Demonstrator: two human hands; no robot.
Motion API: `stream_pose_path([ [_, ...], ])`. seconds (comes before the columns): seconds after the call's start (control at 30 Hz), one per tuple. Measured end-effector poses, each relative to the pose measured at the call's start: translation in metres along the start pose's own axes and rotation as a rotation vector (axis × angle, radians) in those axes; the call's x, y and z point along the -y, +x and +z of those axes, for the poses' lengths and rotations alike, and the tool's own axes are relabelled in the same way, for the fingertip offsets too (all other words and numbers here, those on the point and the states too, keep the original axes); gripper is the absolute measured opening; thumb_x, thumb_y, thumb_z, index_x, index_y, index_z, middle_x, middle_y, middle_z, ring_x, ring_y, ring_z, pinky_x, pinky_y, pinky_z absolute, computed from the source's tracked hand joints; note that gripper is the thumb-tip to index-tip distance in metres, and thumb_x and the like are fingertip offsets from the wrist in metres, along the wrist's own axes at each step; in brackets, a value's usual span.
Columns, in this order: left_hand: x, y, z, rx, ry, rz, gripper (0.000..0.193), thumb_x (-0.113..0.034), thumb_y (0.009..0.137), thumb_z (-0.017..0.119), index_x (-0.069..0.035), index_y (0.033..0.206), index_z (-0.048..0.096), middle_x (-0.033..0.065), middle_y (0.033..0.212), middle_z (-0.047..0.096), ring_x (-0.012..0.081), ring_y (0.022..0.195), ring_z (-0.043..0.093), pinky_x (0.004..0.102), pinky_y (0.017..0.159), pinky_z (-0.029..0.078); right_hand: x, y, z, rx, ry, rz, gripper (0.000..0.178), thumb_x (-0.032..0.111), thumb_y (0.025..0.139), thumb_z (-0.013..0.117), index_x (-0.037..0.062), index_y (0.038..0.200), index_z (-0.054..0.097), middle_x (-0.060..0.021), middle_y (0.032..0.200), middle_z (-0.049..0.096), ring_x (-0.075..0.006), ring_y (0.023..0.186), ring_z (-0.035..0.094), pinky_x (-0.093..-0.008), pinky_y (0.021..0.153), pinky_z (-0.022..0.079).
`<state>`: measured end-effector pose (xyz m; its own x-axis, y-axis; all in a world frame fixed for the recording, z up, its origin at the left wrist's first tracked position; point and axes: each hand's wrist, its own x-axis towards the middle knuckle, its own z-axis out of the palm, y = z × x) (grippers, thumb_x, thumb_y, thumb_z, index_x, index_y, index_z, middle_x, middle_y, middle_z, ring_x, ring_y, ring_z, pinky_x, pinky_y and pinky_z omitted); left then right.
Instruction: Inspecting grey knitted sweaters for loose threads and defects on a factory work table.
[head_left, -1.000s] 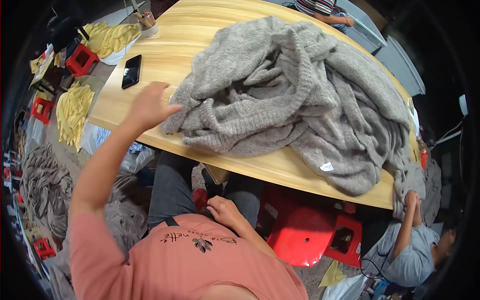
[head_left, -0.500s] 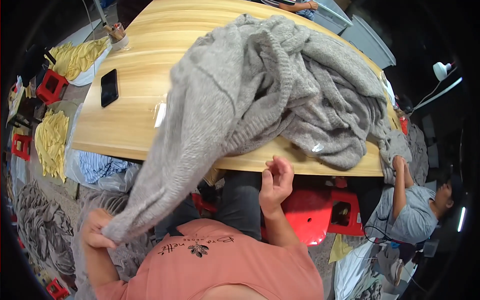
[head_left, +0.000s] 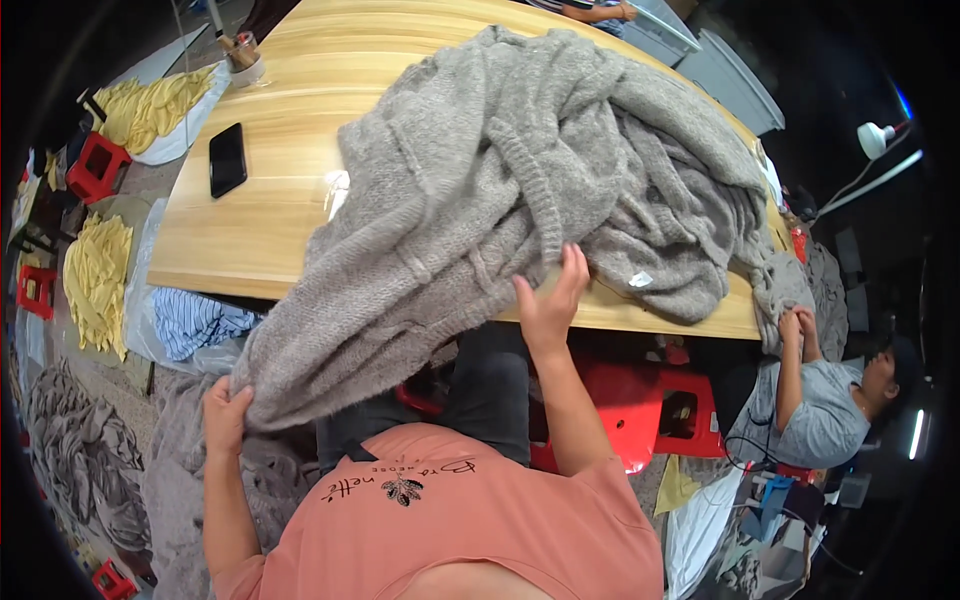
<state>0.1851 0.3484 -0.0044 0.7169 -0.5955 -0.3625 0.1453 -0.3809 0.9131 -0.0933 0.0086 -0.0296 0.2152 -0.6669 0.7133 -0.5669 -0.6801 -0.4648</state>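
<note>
A grey knitted sweater (head_left: 400,240) spreads from the table's near edge toward my left, with a ribbed band (head_left: 530,180) across its middle. At its lower left corner my left hand (head_left: 225,408) pinches the knit and holds it out past the table edge. My right hand (head_left: 552,300) is raised by the near edge, thumb and fingers apart, its fingertips at the sweater's ribbed part; whether they touch it is hard to see. More grey knitwear (head_left: 690,220) is heaped to the right, with a small white tag (head_left: 640,280) on it.
On the wooden table (head_left: 290,130) lie a black phone (head_left: 228,160) and a tool cup (head_left: 245,62). A red stool (head_left: 620,400) stands under the near edge. A co-worker (head_left: 815,390) sits at right, hands on grey knitwear. Grey knits (head_left: 85,440) and yellow garments (head_left: 98,280) lie at left.
The sweater has been spread wider and flatter at left, its ribbed band now showing. My left hand has moved up and slightly right; my right hand has risen to the sweater's edge, fingers spreading.
</note>
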Motion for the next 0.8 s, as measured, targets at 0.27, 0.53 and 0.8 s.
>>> stream_pose_path([
  [0.27, -0.08, 0.028, 0.101, -0.15, 0.736, 0.994, 0.045, 0.001, 0.066, 0.064, 0.0, 0.109, 0.05, 0.0172, 0.104, 0.053, 0.0303, 0.092, 0.053, 0.0346, 0.078, 0.043, 0.036, -0.01, -0.063, 1.019, 1.287, 0.026, 0.004, 0.001, 0.065, 0.052, 0.0012, 0.063, 0.056, -0.0071, 0.057, 0.052, -0.0186, 0.051, 0.049, -0.0294, 0.052, 0.041],
  [0.53, -0.146, 0.079, 0.266, 0.389, 0.739, 1.639, 0.055, -0.006, 0.061, 0.061, -0.011, 0.115, 0.052, 0.0155, 0.12, 0.047, 0.0317, 0.112, 0.044, 0.0403, 0.092, 0.035, 0.044, -0.01, -0.137, 1.345, 1.572, -0.418, 0.016, 0.002, 0.073, 0.053, 0.0015, 0.058, 0.057, -0.0113, 0.059, 0.055, -0.0269, 0.058, 0.056, -0.0334, 0.058, 0.042],
  [0.8, -0.187, 0.029, 0.195, 1.155, 0.324, 0.697, 0.024, -0.016, 0.062, 0.065, 0.001, 0.078, 0.059, 0.0099, 0.057, 0.052, 0.0183, 0.049, 0.046, 0.0312, 0.049, 0.039, 0.019, -0.025, -0.186, -0.325, 1.532, 0.828, 0.033, 0.02, 0.069, 0.055, -0.0069, 0.089, 0.055, -0.0173, 0.085, 0.061, -0.0276, 0.078, 0.06, -0.0377, 0.07, 0.049],
])
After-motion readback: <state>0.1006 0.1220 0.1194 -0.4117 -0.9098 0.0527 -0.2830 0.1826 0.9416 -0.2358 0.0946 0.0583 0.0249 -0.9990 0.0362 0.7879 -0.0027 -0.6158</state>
